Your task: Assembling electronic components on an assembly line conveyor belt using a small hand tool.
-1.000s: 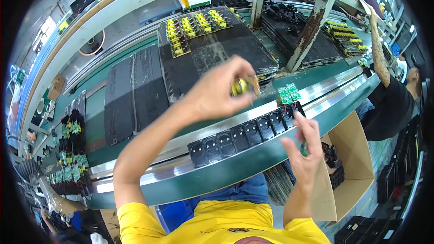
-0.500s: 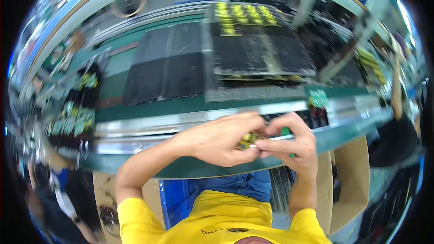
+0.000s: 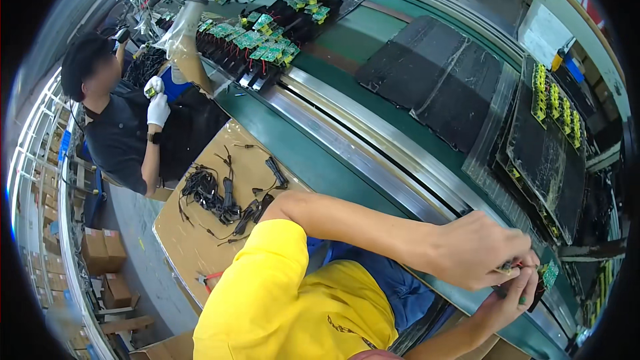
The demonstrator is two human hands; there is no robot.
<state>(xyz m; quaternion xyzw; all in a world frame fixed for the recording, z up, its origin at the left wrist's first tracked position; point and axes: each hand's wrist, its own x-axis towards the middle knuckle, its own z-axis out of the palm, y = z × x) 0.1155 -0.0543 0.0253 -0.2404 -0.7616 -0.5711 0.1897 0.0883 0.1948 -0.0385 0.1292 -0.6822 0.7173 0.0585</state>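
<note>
My left hand [image 3: 477, 250] is closed, fingers pinched on a small circuit board [image 3: 507, 269] that they mostly cover. Against its fingertips, my right hand [image 3: 510, 301] is closed too; a bit of something green [image 3: 522, 300] shows between its fingers, too small to name. Both hands meet over the near edge of the green bench. Just beyond them lies a green circuit board [image 3: 549, 275] with a dark part under it.
Metal rails [image 3: 373, 153] run along the bench [image 3: 320, 180]. Beyond lie black mats [image 3: 433, 73] and a stack with yellow parts [image 3: 557, 107]. Wired circuit boards [image 3: 267, 43] lie far left. Black cables [image 3: 223, 193] cover a cardboard surface [image 3: 180, 227]. A gloved co-worker [image 3: 113, 120] is at left.
The view has swung left, bringing the co-worker and the cables into plain sight. My hands now appear farther right in the picture, still held together at the fingertips.
</note>
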